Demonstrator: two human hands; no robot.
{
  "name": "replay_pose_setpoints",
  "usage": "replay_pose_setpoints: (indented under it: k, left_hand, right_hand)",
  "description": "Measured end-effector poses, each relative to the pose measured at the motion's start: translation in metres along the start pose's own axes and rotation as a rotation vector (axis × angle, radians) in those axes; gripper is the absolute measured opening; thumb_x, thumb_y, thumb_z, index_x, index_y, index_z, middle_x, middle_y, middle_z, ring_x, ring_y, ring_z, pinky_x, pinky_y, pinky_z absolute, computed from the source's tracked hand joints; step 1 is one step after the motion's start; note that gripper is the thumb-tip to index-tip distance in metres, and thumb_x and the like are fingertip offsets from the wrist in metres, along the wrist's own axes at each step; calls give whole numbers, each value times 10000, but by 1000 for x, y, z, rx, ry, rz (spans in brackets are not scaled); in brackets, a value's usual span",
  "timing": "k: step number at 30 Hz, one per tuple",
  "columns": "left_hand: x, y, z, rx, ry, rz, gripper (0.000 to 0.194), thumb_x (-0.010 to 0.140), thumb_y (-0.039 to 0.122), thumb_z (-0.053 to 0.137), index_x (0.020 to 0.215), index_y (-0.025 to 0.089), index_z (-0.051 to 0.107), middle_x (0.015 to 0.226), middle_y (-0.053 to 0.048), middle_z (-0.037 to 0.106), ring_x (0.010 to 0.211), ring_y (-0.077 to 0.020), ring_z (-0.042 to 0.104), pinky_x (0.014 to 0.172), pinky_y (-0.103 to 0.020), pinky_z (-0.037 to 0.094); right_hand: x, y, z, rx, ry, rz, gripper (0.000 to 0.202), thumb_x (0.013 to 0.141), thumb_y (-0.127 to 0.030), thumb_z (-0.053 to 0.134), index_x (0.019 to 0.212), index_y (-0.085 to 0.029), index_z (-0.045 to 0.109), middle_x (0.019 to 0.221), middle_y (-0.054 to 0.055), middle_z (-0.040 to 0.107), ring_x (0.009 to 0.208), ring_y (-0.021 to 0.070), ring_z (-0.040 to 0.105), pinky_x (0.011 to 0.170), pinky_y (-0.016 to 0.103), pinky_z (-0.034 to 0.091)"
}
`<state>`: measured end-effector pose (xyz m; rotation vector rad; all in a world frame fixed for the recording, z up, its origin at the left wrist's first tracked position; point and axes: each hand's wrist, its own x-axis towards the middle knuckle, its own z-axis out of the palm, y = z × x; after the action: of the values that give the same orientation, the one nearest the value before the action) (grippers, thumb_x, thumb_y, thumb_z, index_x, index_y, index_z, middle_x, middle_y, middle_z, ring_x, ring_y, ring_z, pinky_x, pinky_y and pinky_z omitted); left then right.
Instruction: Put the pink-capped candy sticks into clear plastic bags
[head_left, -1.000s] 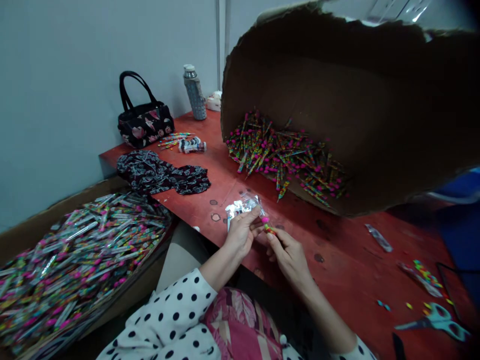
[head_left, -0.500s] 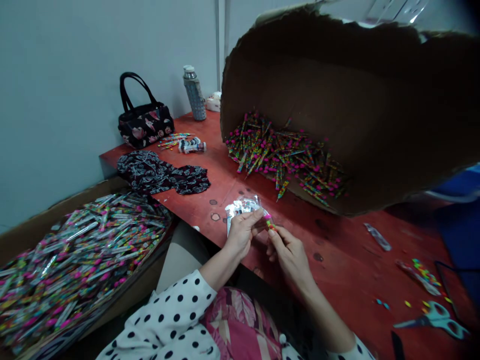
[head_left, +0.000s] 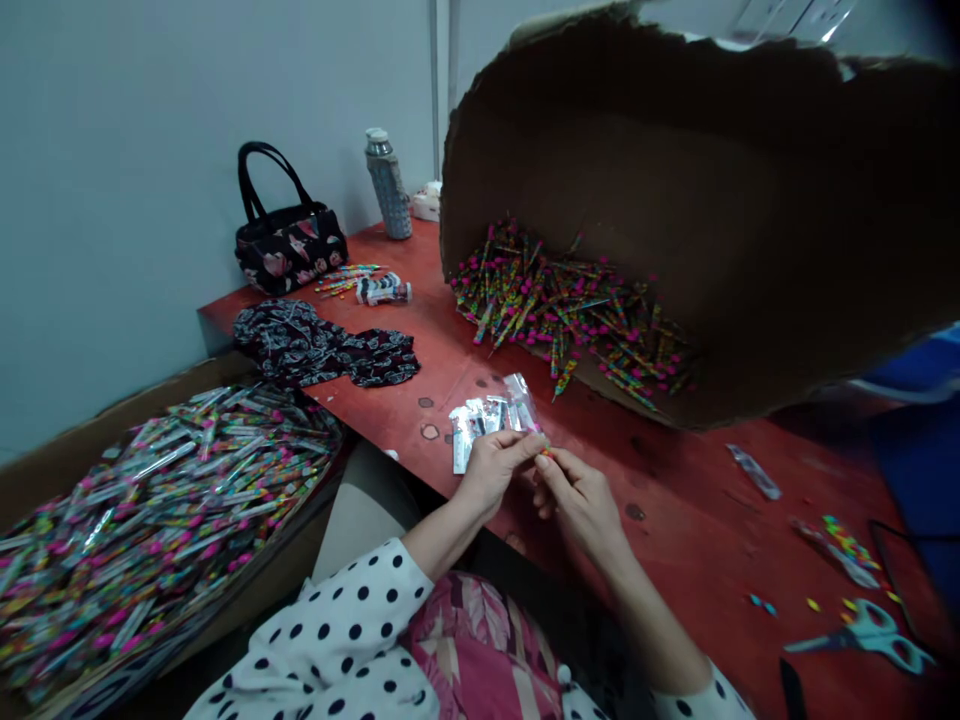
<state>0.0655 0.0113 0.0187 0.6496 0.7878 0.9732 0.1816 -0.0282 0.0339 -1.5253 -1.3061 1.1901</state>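
Pencil (head_left: 547, 453), multicoloured, was pinched in narrowed fingers of left hand (head_left: 496, 470) and right hand (head_left: 586, 497), likely for steadiness. Cardboard box (head_left: 675, 190) lay tipped, mouth facing the person, presumably easing reach.

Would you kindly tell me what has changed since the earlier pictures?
The left hand has moved rightward, closer to the right hand, and now hides most of the colourful pencil that showed between them. The clear wrapper beyond that hand shows more plainly. Nothing was visibly let go. The scissors and tilted box stayed put.
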Motion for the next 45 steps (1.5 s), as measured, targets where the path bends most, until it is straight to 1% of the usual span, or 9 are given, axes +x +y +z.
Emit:
replay_pose_setpoints:
  k: [3, 9, 15, 24, 30, 34, 37, 42, 45]
  left_hand:
    - [-1, 0, 0, -38, -32, -18, 265, 677, 364, 687, 665, 112, 609, 517, 9, 556, 402, -89, 492, 418, -222, 387]
    - [3, 14, -5, -220, 223, 97, 265, 597, 273, 759, 747, 117, 606, 716, -20, 641, 583, -81, 579, 536, -179, 461]
    - [-7, -2, 2, -148, -1, -27, 288, 662, 359, 693, 705, 146, 505, 452, 36, 518, 306, -126, 482, 298, -236, 396]
    - [-9, -4, -1, -142, -5, 3, 299, 714, 383, 643, 800, 105, 579, 438, 45, 486, 280, -120, 458, 274, -247, 391]
    - [-22, 43, -35, -247, 346, 291, 269, 632, 341, 732, 733, 121, 614, 708, -36, 652, 647, -114, 617, 595, -205, 497]
    - [-35, 82, -87, -336, 684, 632, 534, 699, 651, 501, 865, 157, 622, 898, -73, 665, 843, -184, 627, 784, -353, 501]
    - [-33, 77, -95, -54, 674, 567, 453, 704, 562, 575, 895, 155, 634, 890, -68, 656, 868, -193, 609, 843, -383, 463]
    - [4, 40, -49, 1047, 256, 568, 291, 764, 408, 589, 968, 214, 662, 939, -68, 639, 895, -208, 562, 840, -342, 405]
    - [35, 23, -28, 1528, 156, 580, 298, 779, 391, 578, 1017, 221, 632, 958, -88, 607, 942, -244, 505, 824, -381, 364]
  right_hand:
    - [1, 1, 1, 150, -42, 23, 321, 797, -482, 533, 860, -173, 589, 567, -20, 569, 445, 111, 542, 418, 215, 450]
    - [-12, 22, 9, 490, -79, 101, 256, 796, -400, 590, 926, -193, 512, 690, -16, 603, 469, 81, 553, 402, 176, 435]
    - [-4, 21, 16, 473, 19, 31, 224, 793, -371, 603, 827, -177, 497, 614, -25, 605, 374, 55, 483, 336, 153, 377]
    - [2, 14, 27, 485, -9, 45, 256, 756, -391, 628, 785, -180, 486, 615, -22, 615, 392, 72, 518, 353, 172, 406]
    - [31, 10, 5, 220, -47, 55, 328, 742, -475, 593, 864, -177, 535, 601, -6, 606, 517, 140, 593, 452, 230, 452]
    - [92, 8, -39, -427, 272, 13, 362, 820, -491, 452, 922, -174, 595, 695, 54, 644, 658, 193, 627, 606, 293, 465]
    - [136, 8, -56, -668, 407, 95, 345, 816, -423, 472, 978, -146, 598, 907, 154, 653, 927, 282, 598, 780, 378, 423]
    - [163, 14, -55, -645, 438, 198, 331, 709, -288, 579, 995, -123, 595, 949, 217, 632, 1012, 367, 550, 802, 464, 387]
    - [152, 20, -61, -548, 405, 184, 243, 651, -228, 577, 878, -148, 612, 856, 162, 644, 962, 340, 573, 776, 421, 410]
